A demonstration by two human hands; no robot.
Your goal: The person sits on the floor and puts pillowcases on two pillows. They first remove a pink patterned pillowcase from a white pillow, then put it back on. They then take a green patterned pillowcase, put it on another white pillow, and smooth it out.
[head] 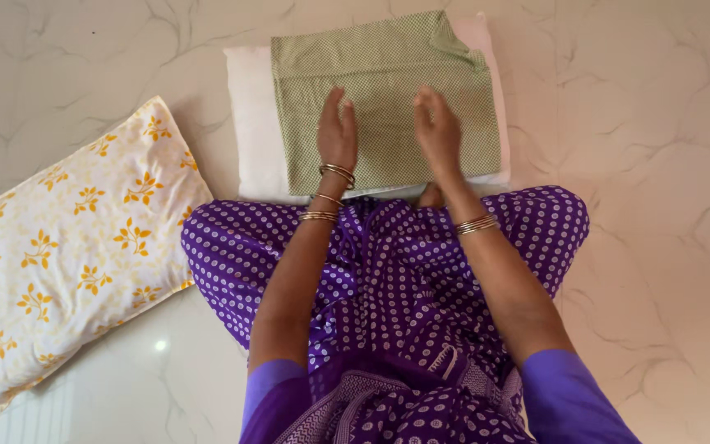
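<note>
Two flat hands rest on the green checked cloth (pixel 388 99), which lies folded on top of a white pillow (pixel 248 123) on the marble floor (pixel 643 123), just in front of your crossed legs. Your left hand (pixel 338 130) is open, fingers together and pressed palm-down near the cloth's middle; your right hand (pixel 437 131) is likewise open and flat beside it, gripping nothing. Since neither hand pinches the fabric, I judge the likeliest trouble to be slippage: if you push forward with your palms, the cloth may slide over the smooth pillow instead of staying square, and the upper right corner, which already looks rumpled, could bunch further. The cloth's lower edge sits close to the pillow's near edge, by your knees in the purple dotted garment (pixel 388 279), so a pull toward you might drag it off onto your lap. The pillow itself could also skate on the polished floor if you lean weight into it. Your bangles (pixel 338 173) hang near the cloth and could snag a loose fold. Off to your left, well apart, lies a pillow in a yellow-flowered case (pixel 67 247), out of the way of both hands.
</note>
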